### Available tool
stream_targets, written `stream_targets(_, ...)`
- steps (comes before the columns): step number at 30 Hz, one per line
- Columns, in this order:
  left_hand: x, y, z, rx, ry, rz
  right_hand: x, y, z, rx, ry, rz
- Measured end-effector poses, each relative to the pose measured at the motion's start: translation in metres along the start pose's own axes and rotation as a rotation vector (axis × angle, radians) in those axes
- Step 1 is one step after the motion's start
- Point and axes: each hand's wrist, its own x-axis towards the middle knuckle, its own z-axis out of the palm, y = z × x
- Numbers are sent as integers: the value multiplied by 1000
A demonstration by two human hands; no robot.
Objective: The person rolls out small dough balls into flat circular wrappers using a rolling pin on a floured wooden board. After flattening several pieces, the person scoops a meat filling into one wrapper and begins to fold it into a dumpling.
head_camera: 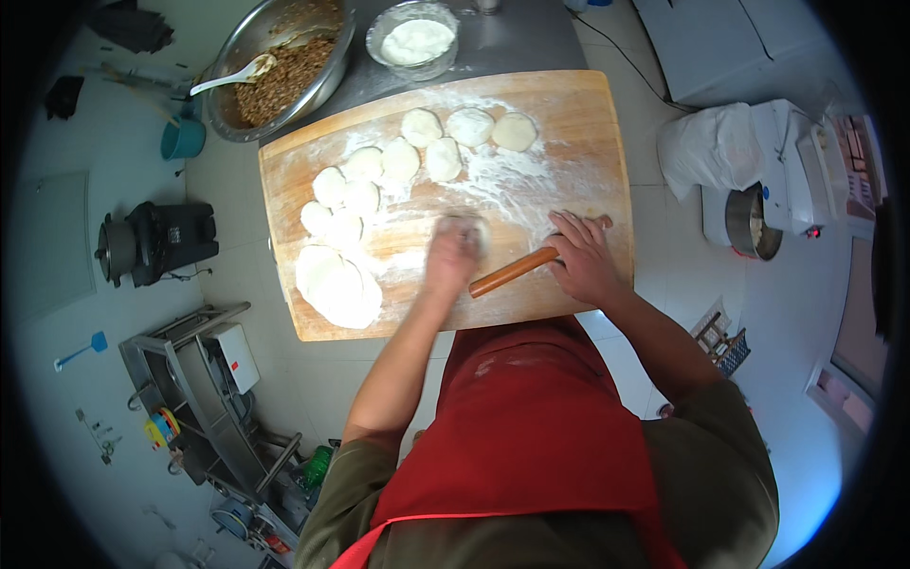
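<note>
My left hand [455, 252] is blurred by motion over the middle of a floured wooden board [405, 281]. Its fingers are at a pale round dough piece [483, 235], most of which they hide. Lying across a wooden rolling pin [508, 274], my right hand [583, 256] grips its right part, and the pin slants down to the left. Several flattened dough rounds [400, 159] sit along the back and left of the board, some touching or overlapping. A larger stack of dough sheets [338, 288], bright with glare, rests at the front left corner.
Behind the board, a steel bowl [334, 85] holds brown minced filling [291, 78] and a white spoon [242, 77]. Beside it stands a clear bowl [412, 67] of flour. A mixer [789, 171] is at the right; a metal rack [206, 384] is at the lower left.
</note>
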Motion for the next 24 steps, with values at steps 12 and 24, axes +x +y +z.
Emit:
stream_targets(12, 42, 54, 17, -53, -217, -94, 117, -21, 34, -36, 180, 241)
stream_targets(24, -15, 41, 3, -256, -305, -421, 15, -16, 29, -213, 347, 17)
